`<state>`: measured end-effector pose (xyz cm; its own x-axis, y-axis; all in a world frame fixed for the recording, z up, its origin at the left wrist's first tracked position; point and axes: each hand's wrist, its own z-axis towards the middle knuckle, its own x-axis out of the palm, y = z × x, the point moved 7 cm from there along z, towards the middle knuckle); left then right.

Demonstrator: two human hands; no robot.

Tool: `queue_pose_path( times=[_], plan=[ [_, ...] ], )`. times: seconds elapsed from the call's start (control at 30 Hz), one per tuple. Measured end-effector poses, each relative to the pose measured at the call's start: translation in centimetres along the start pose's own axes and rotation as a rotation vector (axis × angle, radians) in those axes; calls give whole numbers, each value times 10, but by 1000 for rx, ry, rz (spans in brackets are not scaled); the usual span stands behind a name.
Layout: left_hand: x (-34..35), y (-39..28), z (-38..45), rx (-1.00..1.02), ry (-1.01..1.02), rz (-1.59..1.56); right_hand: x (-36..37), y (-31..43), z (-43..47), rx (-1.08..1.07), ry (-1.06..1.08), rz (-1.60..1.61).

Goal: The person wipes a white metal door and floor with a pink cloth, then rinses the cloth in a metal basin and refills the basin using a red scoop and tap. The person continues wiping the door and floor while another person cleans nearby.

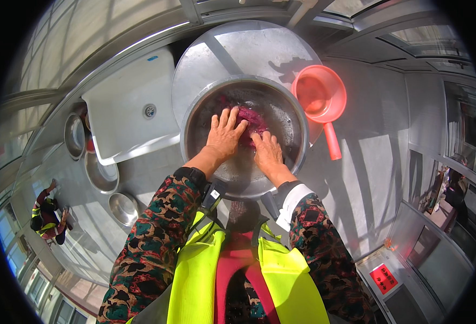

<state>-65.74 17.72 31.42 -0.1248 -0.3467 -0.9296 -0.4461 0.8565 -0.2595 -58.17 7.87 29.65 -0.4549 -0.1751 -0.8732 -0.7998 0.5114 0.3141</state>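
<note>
A large metal basin (290, 156) holds sudsy water and a wet magenta cloth (251, 117), partly under the surface. My left hand (224, 131) lies palm down over the cloth's left side, fingers somewhat spread; what is under its palm is hidden. On the lower right of the cloth, my right hand (268, 153) has its fingers bent down against it, fingertips partly hidden. Whether either hand grips the cloth does not show. The basin stands at the front of a round metal tabletop (238, 36).
A pink plastic dipper (334, 91) sits right of the basin. At the left is a white sink (124, 105) with a drain, and near it metal bowls (123, 208) (75, 135) stand on the floor. A person (49, 214) in a reflective vest is farther left.
</note>
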Motion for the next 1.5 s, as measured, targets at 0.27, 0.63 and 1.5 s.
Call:
queue_pose_path(
  times=[0.27, 0.63, 1.5],
  plan=[
    [-5, 38, 16, -173, 130, -491, -53, 7, -7, -51, 30, 180],
    [-64, 76, -20, -419, -128, -1283, -222, 40, -53, -58, 84, 1368],
    [66, -24, 25, -143, -68, -312, 20, -42, 52, 122, 167, 347]
  ],
)
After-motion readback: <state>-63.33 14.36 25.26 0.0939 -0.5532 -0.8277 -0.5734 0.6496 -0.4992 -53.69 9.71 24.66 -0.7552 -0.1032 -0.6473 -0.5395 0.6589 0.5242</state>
